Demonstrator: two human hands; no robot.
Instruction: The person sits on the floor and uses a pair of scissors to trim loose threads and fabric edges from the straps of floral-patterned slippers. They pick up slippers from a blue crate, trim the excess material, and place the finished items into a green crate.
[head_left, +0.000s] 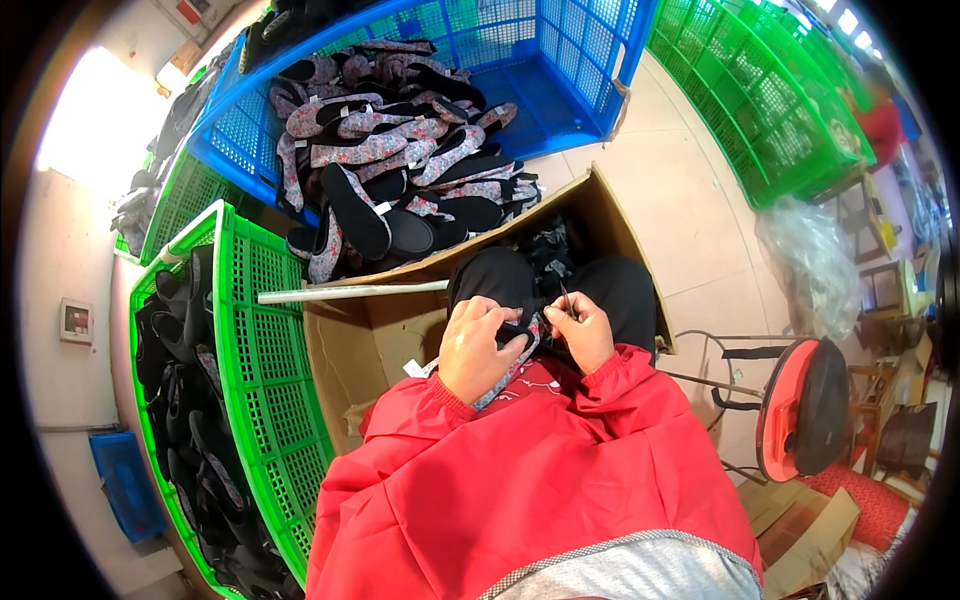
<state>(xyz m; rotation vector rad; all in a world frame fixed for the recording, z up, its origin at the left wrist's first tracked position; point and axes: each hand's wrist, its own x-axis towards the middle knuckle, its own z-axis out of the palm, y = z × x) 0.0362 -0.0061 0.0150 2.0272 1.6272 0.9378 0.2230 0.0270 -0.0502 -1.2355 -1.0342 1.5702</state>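
Observation:
My left hand [472,348] is closed on a black slipper with floral fabric [533,335], held over my lap. A white tag [414,369] sticks out to the left of that hand. Beside it, my right hand [581,330] pinches a thin dark pointed tool [566,296] close to the slipper's right edge. Its lower part is hidden by the fingers, so I cannot tell its exact kind. Beyond my knees, many floral and black slippers [400,150] lie heaped in a blue crate [560,95].
An open cardboard box [380,345] surrounds my legs, with a pale bar [352,292] across it. On the left stands a green crate [270,370] of black slippers. To the right are a round stool [800,410], a clear plastic bag [812,260] and green crates [760,95].

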